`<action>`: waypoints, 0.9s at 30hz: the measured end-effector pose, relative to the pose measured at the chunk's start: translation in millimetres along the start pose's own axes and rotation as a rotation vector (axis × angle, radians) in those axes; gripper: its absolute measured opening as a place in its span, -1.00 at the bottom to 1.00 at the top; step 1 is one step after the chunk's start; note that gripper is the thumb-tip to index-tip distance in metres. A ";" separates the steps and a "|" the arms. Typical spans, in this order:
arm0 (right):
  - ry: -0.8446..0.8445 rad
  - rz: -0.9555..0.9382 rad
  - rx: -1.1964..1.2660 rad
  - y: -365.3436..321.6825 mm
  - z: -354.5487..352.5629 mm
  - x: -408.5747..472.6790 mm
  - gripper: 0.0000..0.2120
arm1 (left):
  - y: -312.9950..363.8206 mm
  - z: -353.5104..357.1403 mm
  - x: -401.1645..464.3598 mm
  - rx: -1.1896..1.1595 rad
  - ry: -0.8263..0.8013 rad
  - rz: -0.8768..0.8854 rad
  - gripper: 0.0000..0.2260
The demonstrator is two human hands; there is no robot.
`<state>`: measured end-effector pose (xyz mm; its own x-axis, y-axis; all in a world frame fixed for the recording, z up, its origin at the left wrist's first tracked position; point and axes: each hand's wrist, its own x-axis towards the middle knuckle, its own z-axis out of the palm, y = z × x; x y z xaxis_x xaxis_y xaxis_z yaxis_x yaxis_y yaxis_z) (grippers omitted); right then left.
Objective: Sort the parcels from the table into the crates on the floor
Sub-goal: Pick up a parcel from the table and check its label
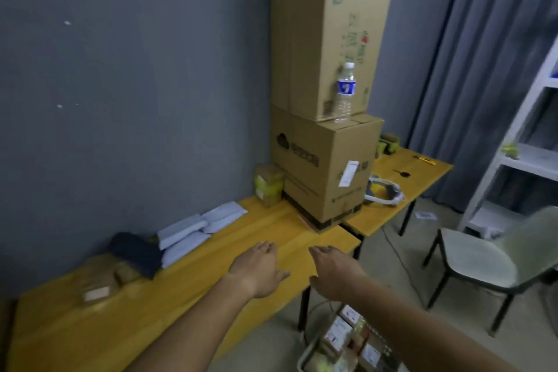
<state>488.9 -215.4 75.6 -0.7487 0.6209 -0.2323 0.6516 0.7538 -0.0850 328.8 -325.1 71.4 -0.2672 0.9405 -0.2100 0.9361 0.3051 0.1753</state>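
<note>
Both of my hands reach out over the yellow wooden table [90,326], empty, fingers straight. My left hand [256,269] hovers above the tabletop and my right hand [335,272] is over the table's right edge. Along the wall lie several white padded mailers [196,229], a dark blue parcel [136,254] and small brown boxes [99,284]. A yellow-taped brown parcel [268,184] stands by the big cartons. On the floor below my right arm sits a white crate [305,356] holding several labelled brown parcels [338,335].
Two large cardboard cartons [326,166] are stacked at the table's far end, with a water bottle [345,93] on the lower one. A second table [407,175] carries small items. A chair [483,263] and a white shelf [528,145] stand to the right.
</note>
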 end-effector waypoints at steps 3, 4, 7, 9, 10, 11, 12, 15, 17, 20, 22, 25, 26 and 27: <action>-0.001 -0.089 -0.010 -44.4 -5.9 35.3 -0.33 | -53.4 -4.5 -11.8 -0.041 0.020 -0.102 -0.27; -0.001 -0.116 -0.014 -56.5 -6.8 46.8 -0.33 | -69.7 -4.1 -13.6 -0.054 0.027 -0.133 -0.27; -0.022 -0.178 -0.021 -85.1 -8.1 78.7 -0.34 | -110.6 2.4 -13.5 -0.085 0.020 -0.210 -0.26; -0.050 -0.208 -0.027 -97.5 -5.1 100.8 -0.34 | -132.9 8.1 -7.4 -0.093 0.005 -0.248 -0.25; -0.062 -0.222 -0.032 -102.2 -2.5 112.5 -0.34 | -142.9 10.6 -2.8 -0.096 -0.005 -0.267 -0.25; -0.073 -0.235 -0.036 -105.6 0.3 124.9 -0.33 | -152.3 12.7 2.5 -0.097 -0.015 -0.285 -0.25; -0.082 -0.246 -0.038 -108.1 3.7 138.2 -0.33 | -161.0 14.5 8.6 -0.096 -0.022 -0.302 -0.25; -0.108 -0.278 -0.042 -110.7 12.5 180.4 -0.33 | -186.9 21.1 29.1 -0.105 -0.046 -0.362 -0.24; -0.129 -0.305 -0.036 -113.2 13.9 207.5 -0.34 | -203.8 24.4 41.3 -0.127 -0.066 -0.418 -0.23; -0.164 -0.358 -0.042 -123.5 13.0 245.9 -0.35 | -231.6 26.6 55.7 -0.122 -0.090 -0.494 -0.26; -0.171 -0.389 -0.046 -135.0 11.2 268.9 -0.34 | -251.7 29.5 59.8 -0.114 -0.090 -0.546 -0.27; -0.188 -0.440 -0.043 -159.2 10.7 294.6 -0.35 | -284.6 35.4 57.5 -0.140 -0.086 -0.616 -0.28; -0.195 -0.461 -0.043 -168.4 11.4 301.3 -0.35 | -297.0 38.4 55.5 -0.150 -0.085 -0.636 -0.29; -0.203 -0.482 -0.046 -177.6 12.5 308.1 -0.34 | -309.9 40.5 53.1 -0.164 -0.087 -0.664 -0.31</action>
<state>144.0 -160.6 7.0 -0.9204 0.1510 -0.3606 0.2298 0.9552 -0.1866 33.8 -375.8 -33.1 -0.7465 0.5331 -0.3981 0.5317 0.8377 0.1248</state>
